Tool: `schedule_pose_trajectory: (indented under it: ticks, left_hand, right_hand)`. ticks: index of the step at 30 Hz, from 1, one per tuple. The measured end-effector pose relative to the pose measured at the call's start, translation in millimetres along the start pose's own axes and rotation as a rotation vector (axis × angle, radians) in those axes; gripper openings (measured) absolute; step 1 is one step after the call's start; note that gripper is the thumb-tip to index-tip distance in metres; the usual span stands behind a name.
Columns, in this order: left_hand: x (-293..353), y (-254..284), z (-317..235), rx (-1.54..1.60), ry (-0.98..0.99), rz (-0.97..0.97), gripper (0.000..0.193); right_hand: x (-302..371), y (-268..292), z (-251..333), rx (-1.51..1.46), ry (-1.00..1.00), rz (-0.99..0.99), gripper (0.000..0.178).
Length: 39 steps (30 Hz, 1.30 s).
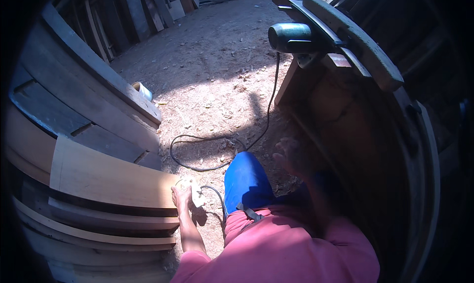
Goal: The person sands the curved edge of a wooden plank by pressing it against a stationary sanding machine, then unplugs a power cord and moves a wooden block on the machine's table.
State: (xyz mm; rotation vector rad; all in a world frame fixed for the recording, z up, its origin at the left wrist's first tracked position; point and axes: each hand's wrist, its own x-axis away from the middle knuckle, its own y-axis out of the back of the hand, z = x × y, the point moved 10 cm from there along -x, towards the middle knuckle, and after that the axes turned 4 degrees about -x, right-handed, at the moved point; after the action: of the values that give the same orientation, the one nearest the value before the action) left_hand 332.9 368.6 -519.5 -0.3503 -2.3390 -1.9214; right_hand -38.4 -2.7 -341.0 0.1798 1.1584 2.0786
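Observation:
My left hand [181, 196] is low on the left, by the end of a pale wooden board [111, 172]. Its fingers close around a small white block [195, 194], washed out by sunlight, with a dark cord coming from its side; it resembles a socket box, though its details are unclear. In shadow to the right of my blue-clad knee, my right hand [287, 154] is raised with its fingers apart and holds nothing that I can see. Beyond it, a dark green power tool [291, 37] rests on the wooden bench, its black cable [269, 110] hanging to the ground.
Stacked planks [84, 90] fill the left side, with a small pale bucket [142, 91] beside them. Thick timber pieces [353, 36] lie on the bench at the right. More boards [138, 11] lean at the back. The cable loops across the shaving-strewn dirt floor [212, 75].

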Motion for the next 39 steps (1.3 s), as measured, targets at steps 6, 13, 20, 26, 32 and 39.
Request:
schedule_pose_trajectory:
  ticks: [6,13,20,26,32,39]
  left_hand:
    - [103,-81,-124,0.264,-0.453,0.313,0.039]
    - [85,-303,53,0.519,0.0,0.618,0.07]
    - [80,-243,-36,0.254,0.059,0.466,0.074]
    - [-119,-107,-46,1.355,-0.109,0.041,0.047]
    - [-180,-20,-70,1.67,0.203,-0.222,0.07]
    - [-167,-165,-25,1.549,0.593,-0.013,0.035]
  right_hand:
    - [202,104,-439,0.13,-0.56,-0.287,0.06]
    - [125,-17,-307,-0.024,-0.595,-0.08,0.073]
    - [155,33,-316,0.33,-0.583,-0.079,0.075]
    - [98,21,-246,0.313,-0.542,-0.073,0.073]
    - [111,42,-212,0.265,-0.869,0.102,0.076]
    - [129,21,-295,0.243,-0.632,-0.121,0.071]
